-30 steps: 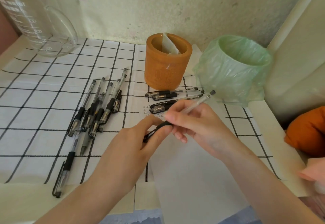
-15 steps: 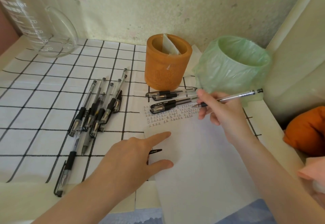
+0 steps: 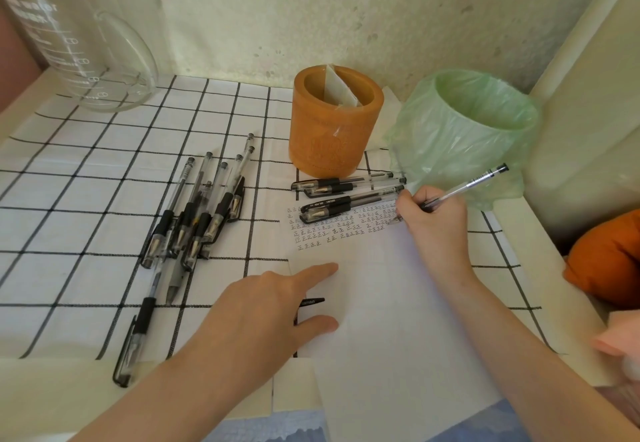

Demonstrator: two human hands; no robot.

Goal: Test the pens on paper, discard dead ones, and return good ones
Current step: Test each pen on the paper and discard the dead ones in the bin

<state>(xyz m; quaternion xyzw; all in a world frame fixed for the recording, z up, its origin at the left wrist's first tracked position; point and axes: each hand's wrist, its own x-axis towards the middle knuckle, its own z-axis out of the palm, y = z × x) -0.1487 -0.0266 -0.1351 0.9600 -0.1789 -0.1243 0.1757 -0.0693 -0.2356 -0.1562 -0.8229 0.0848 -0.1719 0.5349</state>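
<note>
Rows of handwritten 正 on the paper (image 3: 398, 303)

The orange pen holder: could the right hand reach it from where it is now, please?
Probably yes. The right hand, gripping a pen at the top of the paper, is near the orange pen holder; only flat-lying capped pens lie between, easily passed over.

Speckled pale-green wall (image 3: 311, 8) behind. Cream tabletop (image 3: 52, 389) under white black-grid cloth (image 3: 69, 199). Cream upright panel (image 3: 588, 77) at right, meeting the wall. Soft, even light.
</note>
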